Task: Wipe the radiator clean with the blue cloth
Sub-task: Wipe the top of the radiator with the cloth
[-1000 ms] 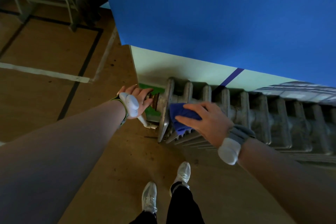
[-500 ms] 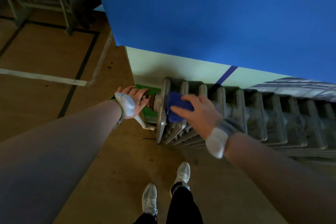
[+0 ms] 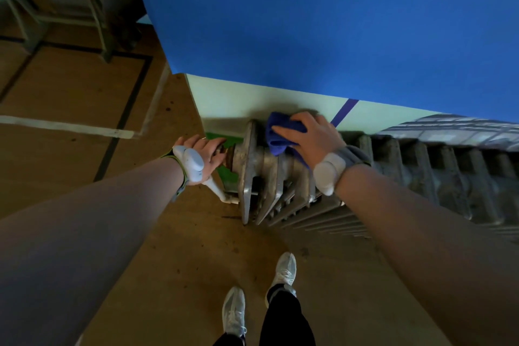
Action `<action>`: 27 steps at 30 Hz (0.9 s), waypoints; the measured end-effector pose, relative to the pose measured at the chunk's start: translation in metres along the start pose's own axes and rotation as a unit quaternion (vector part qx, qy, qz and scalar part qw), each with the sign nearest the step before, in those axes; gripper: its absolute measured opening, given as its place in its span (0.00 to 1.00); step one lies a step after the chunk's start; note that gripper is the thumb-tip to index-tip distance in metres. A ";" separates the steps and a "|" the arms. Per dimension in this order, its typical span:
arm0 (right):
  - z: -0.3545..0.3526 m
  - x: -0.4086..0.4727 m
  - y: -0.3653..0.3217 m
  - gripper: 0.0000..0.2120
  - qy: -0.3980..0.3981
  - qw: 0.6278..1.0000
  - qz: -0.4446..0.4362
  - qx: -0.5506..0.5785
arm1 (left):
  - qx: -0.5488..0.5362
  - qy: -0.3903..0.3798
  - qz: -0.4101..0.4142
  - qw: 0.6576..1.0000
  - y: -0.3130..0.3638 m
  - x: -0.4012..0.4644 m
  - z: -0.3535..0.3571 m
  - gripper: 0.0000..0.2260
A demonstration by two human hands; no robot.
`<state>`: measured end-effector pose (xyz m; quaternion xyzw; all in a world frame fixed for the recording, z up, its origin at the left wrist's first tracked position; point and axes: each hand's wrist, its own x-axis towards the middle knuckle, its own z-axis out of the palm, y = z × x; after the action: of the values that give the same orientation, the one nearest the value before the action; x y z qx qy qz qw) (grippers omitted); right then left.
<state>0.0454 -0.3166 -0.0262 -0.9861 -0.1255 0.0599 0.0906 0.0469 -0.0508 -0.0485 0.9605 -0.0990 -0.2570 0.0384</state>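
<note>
A grey cast-iron radiator (image 3: 407, 174) runs along the foot of the wall, its left end close below me. My right hand (image 3: 311, 136) presses the blue cloth (image 3: 278, 132) onto the top of the radiator's leftmost ribs, near the wall, with the fingers laid over the cloth. My left hand (image 3: 205, 154) grips the rusty valve fitting (image 3: 229, 156) that sticks out of the radiator's left end. Both wrists wear white bands.
A white pipe (image 3: 222, 194) bends down from the valve to the wooden floor (image 3: 84, 93). The blue wall (image 3: 337, 22) with a pale lower strip rises behind the radiator. My white shoes (image 3: 285, 270) stand just before it. Metal furniture legs (image 3: 95, 17) stand far left.
My right hand has slid the cloth from the front of the left ribs up and back toward the wall. My left hand stays on the valve.
</note>
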 end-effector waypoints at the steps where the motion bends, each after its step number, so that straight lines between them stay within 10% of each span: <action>1: 0.002 0.006 0.001 0.43 -0.004 0.999 0.029 0.035 | 0.002 -0.003 0.001 1.000 0.000 0.001 0.000 0.21; 3: 0.003 0.007 -0.001 0.51 0.004 0.995 0.068 0.079 | 0.005 -0.012 -0.002 1.000 0.001 0.000 0.000 0.22; 7: -0.004 -0.020 -0.013 0.21 0.003 0.998 -0.059 -0.016 | -0.021 0.050 0.013 0.998 0.010 -0.005 -0.001 0.22; 12: 0.012 -0.090 -0.017 0.33 -0.024 0.983 -0.157 -0.094 | -0.108 0.181 0.171 0.963 0.045 -0.010 0.004 0.22; 16: 0.010 -0.112 -0.003 0.37 0.004 0.963 -0.236 -0.128 | -0.086 0.146 0.132 0.977 0.068 -0.003 0.011 0.25; 27: -0.014 -0.031 0.012 0.30 0.045 0.986 -0.077 -0.141 | -0.022 0.120 0.102 0.987 0.078 -0.001 0.021 0.24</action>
<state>0.0205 -0.3384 -0.0118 -0.9782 -0.2038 -0.0097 -0.0395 0.0223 -0.1273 -0.0568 0.9683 -0.1855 -0.1363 0.0967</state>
